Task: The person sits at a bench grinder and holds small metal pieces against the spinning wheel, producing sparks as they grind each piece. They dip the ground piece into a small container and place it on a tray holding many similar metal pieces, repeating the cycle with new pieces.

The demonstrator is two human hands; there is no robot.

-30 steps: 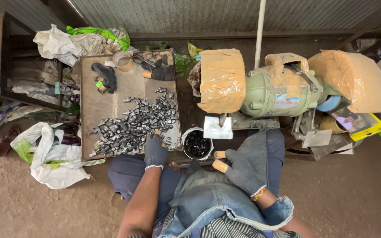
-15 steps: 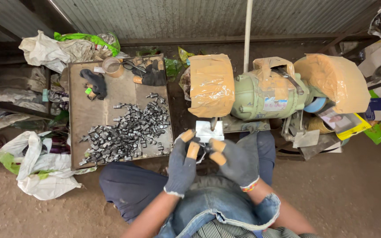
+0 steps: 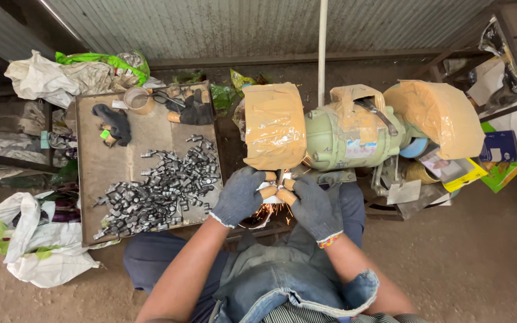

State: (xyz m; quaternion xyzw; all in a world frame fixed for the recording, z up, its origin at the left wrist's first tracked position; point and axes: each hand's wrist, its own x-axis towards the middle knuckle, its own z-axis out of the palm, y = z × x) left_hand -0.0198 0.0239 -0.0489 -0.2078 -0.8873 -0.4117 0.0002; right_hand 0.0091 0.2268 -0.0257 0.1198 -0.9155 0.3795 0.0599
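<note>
Moved: your left hand [image 3: 240, 194] leaves the tray [image 3: 91, 179], joins right hand [image 3: 313, 206] | fingers of both pinch a small part [image 3: 280, 186] at the grinder [image 3: 342, 134] | sparks [image 3: 267, 209] below fingertips: grinding under way

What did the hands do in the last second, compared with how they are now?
The left hand left the heap of metal parts on the tray and swung right to join the right hand. Both then rose to the taped wheel guard of the green bench grinder, pinching a small piece between them; sparks now fly below. Tray, heap and grinder stayed put.
</note>
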